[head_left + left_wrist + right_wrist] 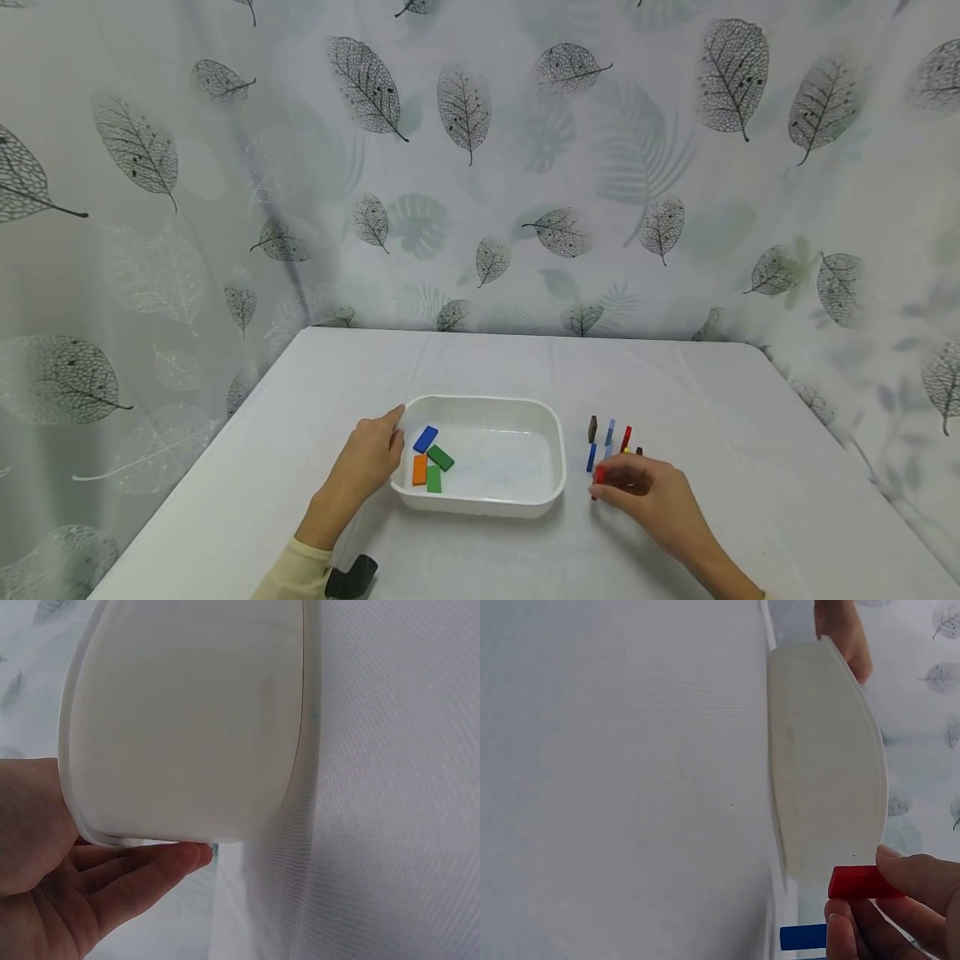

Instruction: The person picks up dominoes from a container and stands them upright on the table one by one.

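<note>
A white plastic tray (495, 507) stands on the table. My left hand (366, 457) grips its left rim, the fingers lying along the outer wall (187, 735) in the left wrist view. Inside, at the left end, lie a blue block (425, 439), an orange block (419, 470) and two green blocks (440, 457). To the right of the tray, my right hand (660, 500) pinches a red block (859, 882) between thumb and fingers. Just beyond that hand several small blocks stand on end, among them a brown block (592, 429) and a blue block (591, 457).
The table has a white cloth (465, 562). A curtain with a leaf print (480, 183) hangs behind and at both sides. A black object (352, 577) shows by the left wrist. Another red block (626, 438) stands among the group, partly behind the right hand.
</note>
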{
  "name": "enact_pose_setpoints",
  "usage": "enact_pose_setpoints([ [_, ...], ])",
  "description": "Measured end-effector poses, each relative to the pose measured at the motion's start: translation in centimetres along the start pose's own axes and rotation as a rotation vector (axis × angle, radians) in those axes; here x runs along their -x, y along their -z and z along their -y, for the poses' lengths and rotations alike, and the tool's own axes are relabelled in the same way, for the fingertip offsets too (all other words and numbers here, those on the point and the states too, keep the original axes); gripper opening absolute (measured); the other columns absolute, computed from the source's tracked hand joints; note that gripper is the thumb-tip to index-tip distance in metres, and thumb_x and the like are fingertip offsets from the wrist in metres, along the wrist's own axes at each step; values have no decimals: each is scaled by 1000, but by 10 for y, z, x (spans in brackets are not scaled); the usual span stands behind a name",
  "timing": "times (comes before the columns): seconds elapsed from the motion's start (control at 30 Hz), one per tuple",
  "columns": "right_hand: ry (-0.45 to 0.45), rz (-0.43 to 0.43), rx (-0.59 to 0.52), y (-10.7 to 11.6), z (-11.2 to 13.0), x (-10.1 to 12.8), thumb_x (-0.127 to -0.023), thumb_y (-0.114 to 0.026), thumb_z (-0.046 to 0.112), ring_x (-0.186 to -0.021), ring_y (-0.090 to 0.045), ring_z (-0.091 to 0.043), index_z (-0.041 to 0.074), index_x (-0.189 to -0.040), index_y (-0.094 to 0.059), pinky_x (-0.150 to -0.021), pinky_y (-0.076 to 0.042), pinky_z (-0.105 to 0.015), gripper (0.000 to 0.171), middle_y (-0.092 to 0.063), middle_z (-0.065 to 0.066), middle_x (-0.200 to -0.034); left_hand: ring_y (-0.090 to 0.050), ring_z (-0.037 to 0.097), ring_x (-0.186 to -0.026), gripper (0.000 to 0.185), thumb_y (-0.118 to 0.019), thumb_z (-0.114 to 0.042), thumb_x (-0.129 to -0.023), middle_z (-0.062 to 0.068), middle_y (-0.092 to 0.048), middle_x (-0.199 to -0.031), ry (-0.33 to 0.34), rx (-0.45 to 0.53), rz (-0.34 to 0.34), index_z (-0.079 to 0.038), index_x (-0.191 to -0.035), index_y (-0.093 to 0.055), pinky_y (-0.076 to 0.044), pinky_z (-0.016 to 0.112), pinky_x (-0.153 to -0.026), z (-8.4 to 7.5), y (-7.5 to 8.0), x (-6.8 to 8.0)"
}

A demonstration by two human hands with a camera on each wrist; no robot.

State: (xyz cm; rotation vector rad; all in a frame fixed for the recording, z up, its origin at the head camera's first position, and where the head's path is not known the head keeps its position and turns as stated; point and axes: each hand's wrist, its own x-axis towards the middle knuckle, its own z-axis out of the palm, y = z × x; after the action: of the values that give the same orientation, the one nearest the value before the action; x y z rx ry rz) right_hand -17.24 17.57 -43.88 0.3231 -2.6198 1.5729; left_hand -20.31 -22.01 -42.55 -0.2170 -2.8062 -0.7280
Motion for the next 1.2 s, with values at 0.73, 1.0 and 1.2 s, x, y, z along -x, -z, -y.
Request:
enact_pose_setpoints([
  [0.73,41,47,42,-8,-21,-4,-82,-90,18,-84,-72,-10,9,-103,-77,-76,-59,-26,27,-75,8,-89,-65,21,-80,43,-68,0,-98,28,-68,-125,14,14,10,14,-137,-58,-62,37,-76,-2,0,0],
  [1.0,46,45,49,-10,-22,-5,-80,-91,16,-84,-71,-11,8,-102,-77,-76,-59,-25,28,-74,6,-90,-69,23,-86,43,-68,0,-98,28,-67,-126,13,6,0,13,-138,-58,-61,39,-79,-2,0,0],
  [1.2,31,50,52,-11,-22,-4,-80,-91,15,-84,-71,-11,6,-104,-76,-76,-59,-24,30,-74,5,-91,-69,23,-86,43,-67,0,-98,29,-68,-125,13,16,4,14,-138,-58,-61,40,-79,-1,0,0],
])
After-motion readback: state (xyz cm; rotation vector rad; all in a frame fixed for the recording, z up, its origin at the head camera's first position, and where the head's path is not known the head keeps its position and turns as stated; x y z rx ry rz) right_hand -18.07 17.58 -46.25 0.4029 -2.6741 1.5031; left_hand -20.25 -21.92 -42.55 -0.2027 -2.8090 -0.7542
